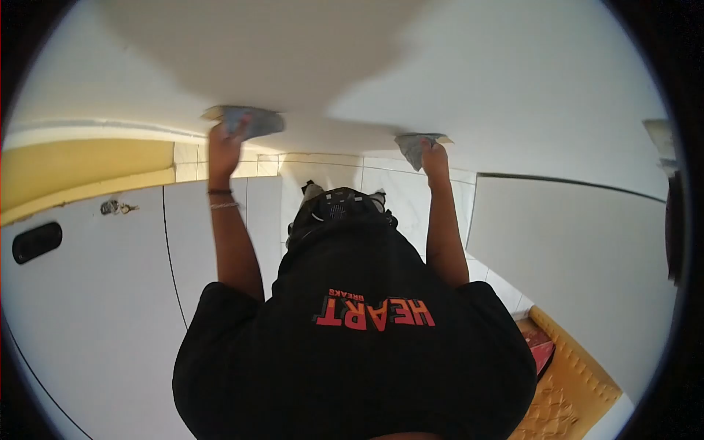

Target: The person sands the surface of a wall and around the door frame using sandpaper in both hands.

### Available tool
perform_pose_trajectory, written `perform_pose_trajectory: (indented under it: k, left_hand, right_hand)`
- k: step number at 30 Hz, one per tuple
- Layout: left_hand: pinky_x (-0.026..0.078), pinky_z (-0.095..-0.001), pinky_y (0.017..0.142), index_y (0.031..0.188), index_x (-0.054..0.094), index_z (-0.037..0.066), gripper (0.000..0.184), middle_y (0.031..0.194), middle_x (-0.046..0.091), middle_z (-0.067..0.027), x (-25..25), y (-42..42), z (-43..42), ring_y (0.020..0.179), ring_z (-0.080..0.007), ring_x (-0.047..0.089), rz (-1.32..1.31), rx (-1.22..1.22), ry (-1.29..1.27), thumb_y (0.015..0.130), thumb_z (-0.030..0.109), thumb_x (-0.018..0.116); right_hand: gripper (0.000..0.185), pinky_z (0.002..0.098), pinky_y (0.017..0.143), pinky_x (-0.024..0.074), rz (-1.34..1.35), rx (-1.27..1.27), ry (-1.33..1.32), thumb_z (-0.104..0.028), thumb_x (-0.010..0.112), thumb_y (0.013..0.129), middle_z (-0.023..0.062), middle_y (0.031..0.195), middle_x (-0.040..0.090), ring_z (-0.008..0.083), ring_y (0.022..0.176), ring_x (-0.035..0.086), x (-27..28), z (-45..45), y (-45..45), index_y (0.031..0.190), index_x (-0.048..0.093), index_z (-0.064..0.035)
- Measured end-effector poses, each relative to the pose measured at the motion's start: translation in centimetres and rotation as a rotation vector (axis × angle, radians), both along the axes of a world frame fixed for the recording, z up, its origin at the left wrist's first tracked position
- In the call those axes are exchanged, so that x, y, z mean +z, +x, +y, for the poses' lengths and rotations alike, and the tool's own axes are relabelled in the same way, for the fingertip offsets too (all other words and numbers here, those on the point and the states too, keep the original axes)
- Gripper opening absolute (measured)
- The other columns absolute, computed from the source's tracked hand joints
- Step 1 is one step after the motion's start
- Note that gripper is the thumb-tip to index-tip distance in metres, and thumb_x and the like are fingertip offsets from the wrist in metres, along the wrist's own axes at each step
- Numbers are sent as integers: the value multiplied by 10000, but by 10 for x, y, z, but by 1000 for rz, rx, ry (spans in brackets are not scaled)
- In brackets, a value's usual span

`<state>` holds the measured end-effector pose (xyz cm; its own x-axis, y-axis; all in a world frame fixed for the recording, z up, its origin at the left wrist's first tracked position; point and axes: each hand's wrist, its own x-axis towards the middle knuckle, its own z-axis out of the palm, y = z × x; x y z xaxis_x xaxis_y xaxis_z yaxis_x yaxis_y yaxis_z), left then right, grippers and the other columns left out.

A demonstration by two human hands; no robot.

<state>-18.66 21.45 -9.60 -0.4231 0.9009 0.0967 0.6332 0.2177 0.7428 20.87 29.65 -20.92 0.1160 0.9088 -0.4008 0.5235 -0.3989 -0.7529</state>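
My left hand [225, 150], with a dark band and a pale bracelet at the wrist, grips a grey folded sheet [257, 123] with a pale yellowish edge. That sheet rests against the white wall [513, 81], slightly blurred. In my right hand [435, 160], the thumb and fingers close on a second grey folded sheet [409, 149], whose pale corner sticks out to the right. It also lies at the wall surface, lower than the left one. Whether the sheets are sandpaper or cloth I cannot tell. Both arms reach forward, apart from each other.
At left stands a white panel [213, 257] with keys [129, 208] and a black oblong piece [37, 243]. A yellow strip [88, 172] runs above it. White tiles [396, 194] lie below. On the right are a pale panel [565, 249] and a quilted orange-yellow item [557, 403].
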Motion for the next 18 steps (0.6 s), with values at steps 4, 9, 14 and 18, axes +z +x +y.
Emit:
perform_pose_trajectory:
  k: [4,9,14,18]
  left_hand:
    - [325,-276,473,613,503,-20,432,527,414,14,44,-3,-12,523,-96,335,37,166,73,835,331,621]
    - [406,-236,626,839,604,-73,406,711,567,-16,53,-29,-20,664,-88,455,-154,244,288,839,333,618]
    - [420,-240,669,854,611,-71,381,741,596,-34,67,-48,-26,693,-96,483,-147,196,326,844,310,617]
    - [423,-249,701,872,611,-59,358,790,617,-45,50,-95,-23,734,-101,502,-241,126,354,847,298,615]
  right_hand:
    - [452,467,789,429,-100,55,154,-363,492,850,307,900,582,448,904,554,-5,-6,-18,871,579,80]
    - [432,471,795,424,-183,-68,196,-332,499,838,313,909,575,459,910,541,-7,3,-27,867,571,93]
    - [347,418,759,454,-38,-456,293,-243,518,828,258,905,607,392,826,591,-15,-4,-45,914,574,89]
    - [306,380,716,467,323,-800,464,-193,510,834,200,903,619,307,790,604,-16,-11,-93,938,574,88]
